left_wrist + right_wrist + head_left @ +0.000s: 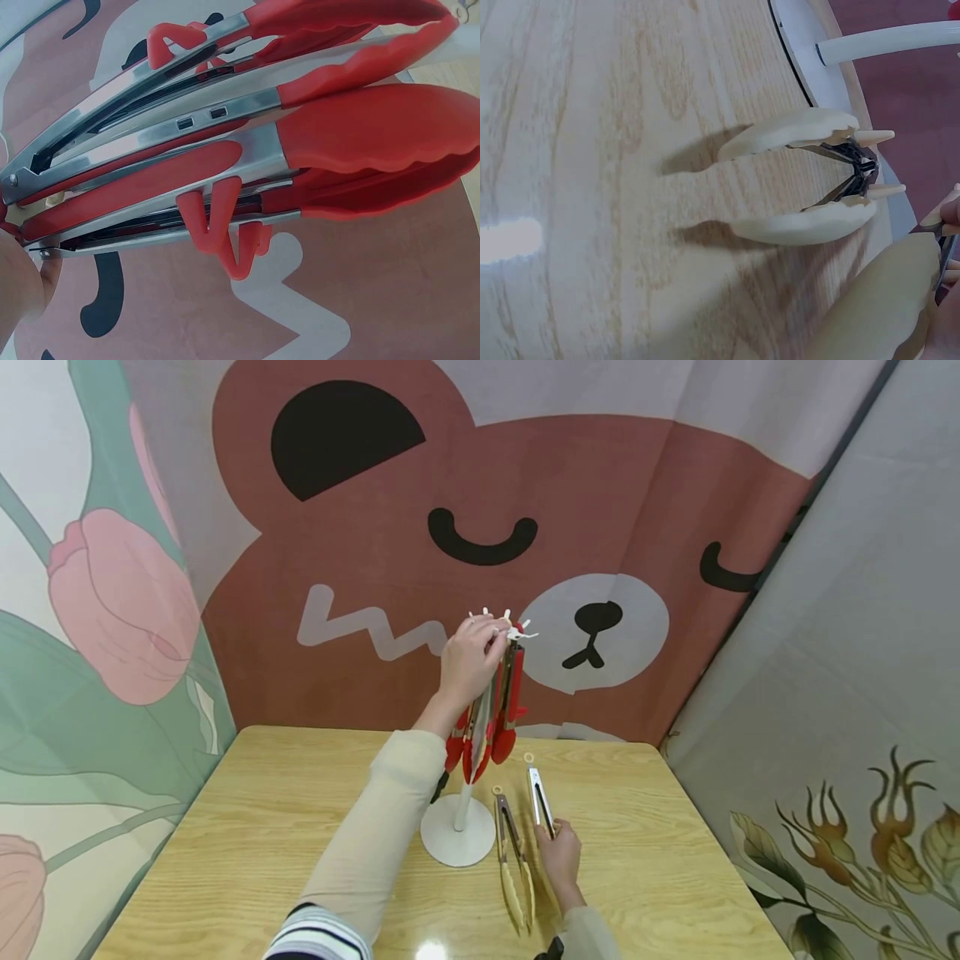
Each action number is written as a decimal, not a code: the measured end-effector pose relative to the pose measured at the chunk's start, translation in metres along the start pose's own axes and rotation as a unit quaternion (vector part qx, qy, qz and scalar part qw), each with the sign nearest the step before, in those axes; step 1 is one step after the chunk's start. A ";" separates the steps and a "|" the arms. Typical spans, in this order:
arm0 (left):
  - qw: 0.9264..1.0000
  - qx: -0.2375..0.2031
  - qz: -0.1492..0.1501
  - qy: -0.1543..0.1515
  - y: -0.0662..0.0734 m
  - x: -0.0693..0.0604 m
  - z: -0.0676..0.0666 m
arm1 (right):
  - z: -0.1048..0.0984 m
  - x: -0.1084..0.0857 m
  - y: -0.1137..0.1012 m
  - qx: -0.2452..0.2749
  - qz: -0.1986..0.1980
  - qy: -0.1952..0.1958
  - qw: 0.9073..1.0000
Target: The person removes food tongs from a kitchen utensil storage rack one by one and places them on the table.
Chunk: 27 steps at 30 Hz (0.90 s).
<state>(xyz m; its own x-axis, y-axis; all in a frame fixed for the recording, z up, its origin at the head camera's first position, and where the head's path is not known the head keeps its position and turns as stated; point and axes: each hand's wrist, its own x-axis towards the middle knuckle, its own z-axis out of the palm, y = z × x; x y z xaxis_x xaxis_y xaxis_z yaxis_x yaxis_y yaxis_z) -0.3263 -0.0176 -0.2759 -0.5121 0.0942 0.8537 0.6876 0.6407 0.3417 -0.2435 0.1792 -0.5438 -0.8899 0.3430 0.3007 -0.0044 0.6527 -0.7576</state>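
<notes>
At the top of a white stand (459, 831), my left hand (467, 658) has its fingers curled at the hooks and pinches the top end of a pair of red tongs (150, 184). Several red-tipped tongs (504, 745) hang there heads down, close together; the fingertips are partly hidden. Low on the right, my right hand (561, 858) grips a pair of beige-tipped tongs (538, 793) by its steel arms, ring end pointing away. Its beige head (877, 307) shows in the right wrist view. Another pair of beige-tipped tongs (517, 889) lies spread on the table between stand and right hand.
White hooks (527, 631) stick out around the stand's top. The round white base (442, 852) sits on the wooden table (300, 793). Behind the table hangs a curtain with a bear print (360, 685), and another curtain (847, 693) hangs at the right.
</notes>
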 end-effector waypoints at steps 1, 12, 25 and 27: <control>1.000 0.000 -0.001 0.000 0.000 0.000 0.000 | 0.001 0.000 0.001 -0.003 0.000 0.002 1.000; 1.000 -0.002 -0.006 -0.003 0.000 0.001 -0.001 | 0.002 -0.004 0.007 -0.031 0.001 -0.001 1.000; 1.000 0.004 -0.009 -0.007 0.000 0.000 0.001 | 0.004 -0.005 0.011 -0.038 0.016 -0.026 0.999; 1.000 0.003 -0.008 -0.007 0.000 0.000 0.000 | 0.004 -0.005 0.011 -0.035 0.016 -0.031 0.999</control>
<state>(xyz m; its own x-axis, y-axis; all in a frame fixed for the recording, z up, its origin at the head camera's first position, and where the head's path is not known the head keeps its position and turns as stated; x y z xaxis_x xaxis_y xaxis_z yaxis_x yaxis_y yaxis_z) -0.3267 -0.0175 -0.2764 -0.5303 0.0944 0.8426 0.6761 0.6467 0.3531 -0.2407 0.1823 -0.5559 -0.9153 0.3236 0.2399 0.0541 0.6890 -0.7228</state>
